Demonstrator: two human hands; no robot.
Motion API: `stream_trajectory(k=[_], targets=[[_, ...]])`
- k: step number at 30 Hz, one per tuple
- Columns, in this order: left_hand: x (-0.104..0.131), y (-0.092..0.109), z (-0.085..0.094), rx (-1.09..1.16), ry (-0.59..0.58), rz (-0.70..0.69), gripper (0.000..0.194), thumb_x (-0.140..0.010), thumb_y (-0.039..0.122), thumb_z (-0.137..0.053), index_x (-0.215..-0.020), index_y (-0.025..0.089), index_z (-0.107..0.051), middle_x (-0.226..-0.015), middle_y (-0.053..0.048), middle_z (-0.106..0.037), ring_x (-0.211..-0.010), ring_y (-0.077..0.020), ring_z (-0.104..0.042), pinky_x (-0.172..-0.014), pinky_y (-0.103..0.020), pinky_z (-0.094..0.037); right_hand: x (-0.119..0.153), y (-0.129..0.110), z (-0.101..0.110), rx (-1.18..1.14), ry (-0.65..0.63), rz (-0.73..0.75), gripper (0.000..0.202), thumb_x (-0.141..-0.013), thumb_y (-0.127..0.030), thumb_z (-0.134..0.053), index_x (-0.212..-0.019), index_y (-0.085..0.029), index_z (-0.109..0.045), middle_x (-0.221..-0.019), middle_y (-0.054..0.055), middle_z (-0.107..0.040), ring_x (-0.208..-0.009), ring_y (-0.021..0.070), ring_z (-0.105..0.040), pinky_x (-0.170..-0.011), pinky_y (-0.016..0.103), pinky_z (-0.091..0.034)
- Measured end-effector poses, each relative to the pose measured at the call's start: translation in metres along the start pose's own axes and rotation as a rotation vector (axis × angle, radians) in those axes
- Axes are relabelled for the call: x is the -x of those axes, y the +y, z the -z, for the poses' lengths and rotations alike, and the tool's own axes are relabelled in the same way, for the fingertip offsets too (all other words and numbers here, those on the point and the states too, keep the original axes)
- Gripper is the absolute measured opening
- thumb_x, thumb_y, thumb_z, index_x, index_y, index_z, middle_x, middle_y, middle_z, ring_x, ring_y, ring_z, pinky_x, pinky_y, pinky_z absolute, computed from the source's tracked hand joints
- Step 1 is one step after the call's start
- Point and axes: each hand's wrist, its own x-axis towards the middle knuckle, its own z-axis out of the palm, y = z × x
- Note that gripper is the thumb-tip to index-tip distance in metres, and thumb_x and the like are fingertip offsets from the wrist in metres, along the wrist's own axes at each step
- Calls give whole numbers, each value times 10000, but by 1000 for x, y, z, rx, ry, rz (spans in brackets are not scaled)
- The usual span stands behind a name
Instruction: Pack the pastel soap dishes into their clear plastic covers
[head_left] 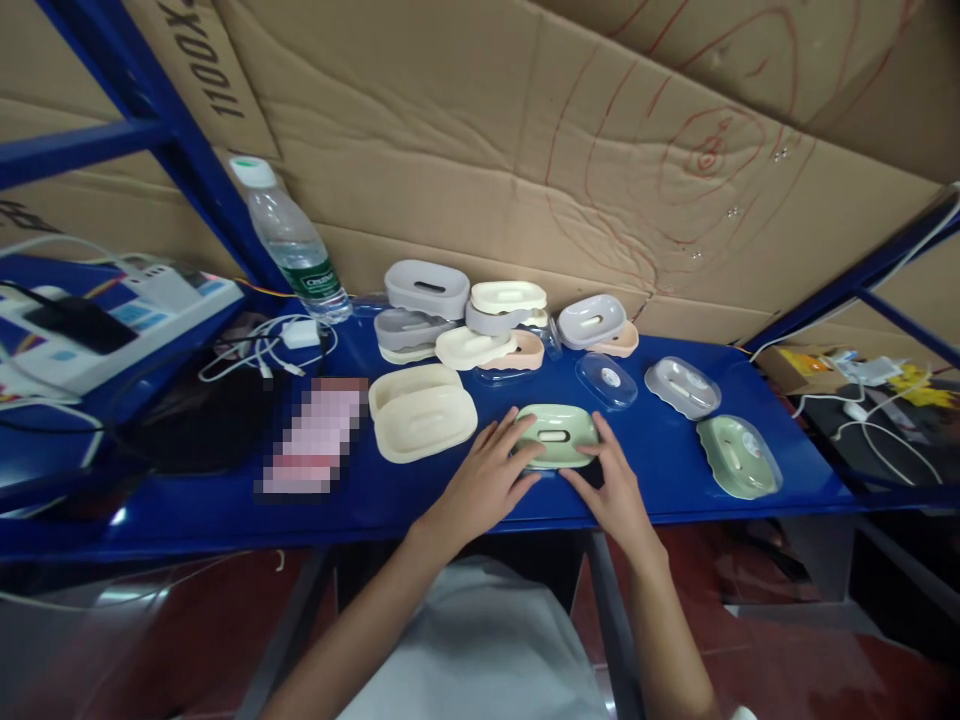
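A green soap dish (556,418) with a slot in its middle lies at the front of the blue table. My left hand (486,478) grips its left end, fingers over the rim and thumb low at the near side. At the right end, my right hand (613,484) holds the dish between thumb and fingers. Just left of my left hand sit cream soap dish parts (427,425), one overlapping another. Beyond my right hand lies a clear oval lid (606,381) with a round sticker.
Grey, cream and peach soap dish parts (427,285) are piled at the back. To the right sit a grey dish (682,387) and a green dish (739,457), both with clear lids. A water bottle (300,245), cables (259,345) and a power strip (172,320) occupy the left.
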Motion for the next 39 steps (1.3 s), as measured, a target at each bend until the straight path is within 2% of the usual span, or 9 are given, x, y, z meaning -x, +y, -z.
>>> stream_trajectory(k=[8,13,17,20,24,27,31,36,39], targets=[[12,-4,13,-11,49,112,262,-1073,266,-570,-1310,239,-677,-1670,-148,-465,-1549,-363,-464,-1200,-570,-498,-21,-4,6,59,-198,98,350,-1083,-402,-565,-1410,-313,-651,-1688,74,-464,-1546,286,-471,-1251,512,-457],[21,-12,17,29,67,178,245,-1078,278,-562,-1282,212,-679,-1730,-186,-357,-1531,-357,-496,-1179,-537,-532,-27,-10,-7,139,-234,132,403,-1095,-425,-533,-1477,-338,-629,-1701,70,-443,-1519,307,-488,-1218,560,-467],[27,-14,12,10,88,128,238,-1024,277,-665,-1255,226,-697,-1689,-150,-453,-1554,-370,-460,-1218,-579,-491,-23,-12,-7,205,-265,189,453,-1067,-453,-588,-1517,-397,-600,-1728,45,-404,-1560,330,-431,-1224,597,-435],[29,-12,15,20,95,139,239,-1030,275,-655,-1261,233,-700,-1688,-147,-451,-1545,-357,-476,-1219,-570,-491,-35,8,14,209,-206,176,487,-1079,-478,-551,-1560,-405,-550,-1739,35,-385,-1598,311,-375,-1273,587,-368],[31,-11,22,127,64,206,188,-1028,313,-661,-1185,220,-707,-1738,-167,-342,-1554,-350,-463,-1214,-533,-492,-63,62,42,346,81,-129,662,-1046,-620,-515,-1600,-259,-500,-1723,169,-377,-1607,399,-328,-1270,696,-281],[32,-14,23,213,55,244,166,-1010,291,-684,-1164,231,-689,-1722,-146,-379,-1557,-324,-463,-1233,-508,-471,-66,89,42,420,37,-286,761,-1004,-694,-520,-1585,-203,-489,-1620,240,-477,-1553,471,-380,-1200,820,-247],[32,-19,19,309,105,297,457,-950,248,-760,-1369,262,-579,-1676,-137,-458,-1530,-291,-504,-1250,-488,-454,-46,87,33,366,-51,-235,627,-1037,-636,-495,-1513,-228,-515,-1530,208,-544,-1485,383,-492,-1193,709,-387],[32,-22,16,370,115,311,725,-928,225,-783,-1546,291,-410,-1672,-152,-468,-1544,-292,-486,-1268,-504,-424,-42,64,28,275,-31,-194,699,-1009,-661,-555,-1532,-207,-460,-1703,218,-337,-1628,376,-284,-1231,636,-392],[32,-22,16,387,127,310,792,-929,230,-784,-1594,309,-362,-1663,-144,-484,-1537,-295,-495,-1268,-501,-422,-56,60,27,289,-6,-197,732,-987,-689,-590,-1533,-212,-490,-1650,216,-447,-1555,397,-423,-1213,635,-417]])
